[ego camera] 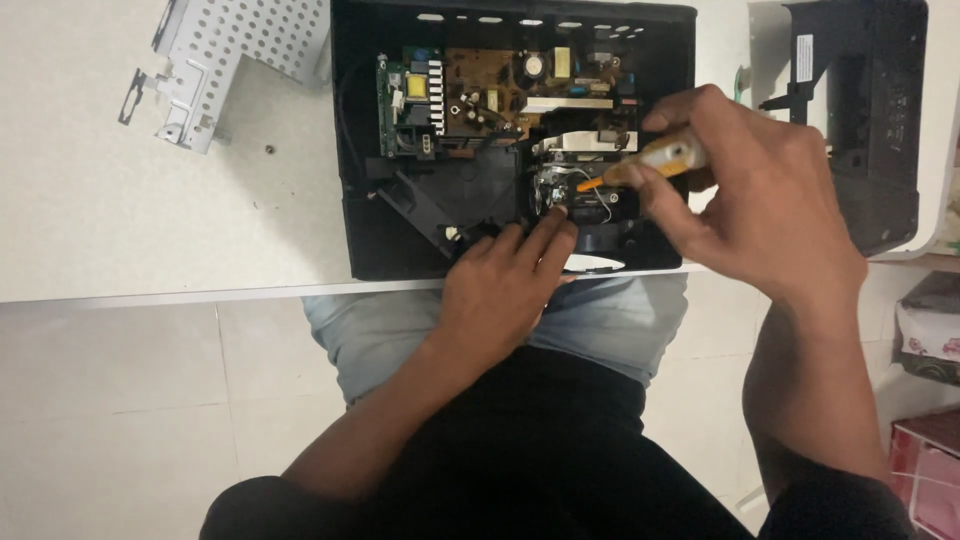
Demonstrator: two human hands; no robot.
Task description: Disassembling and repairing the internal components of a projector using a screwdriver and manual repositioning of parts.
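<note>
Screwdriver (640, 165), amber-handled, is gripped in right hand (760, 200) at centre-right, tip on the metal lens block (565, 190). Left hand (505, 285), holding nothing, fingers resting flat, braces the open black casing (400, 240). Judged step: loosening a screw; next needs steady downward pressure.

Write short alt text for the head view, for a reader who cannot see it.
A right hand holds an orange-handled screwdriver over the inside of an opened black device on a white table. The left hand steadies the device's front edge.

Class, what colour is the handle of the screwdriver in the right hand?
Translucent yellow-orange screwdriver handle, seen in the head view.
</note>
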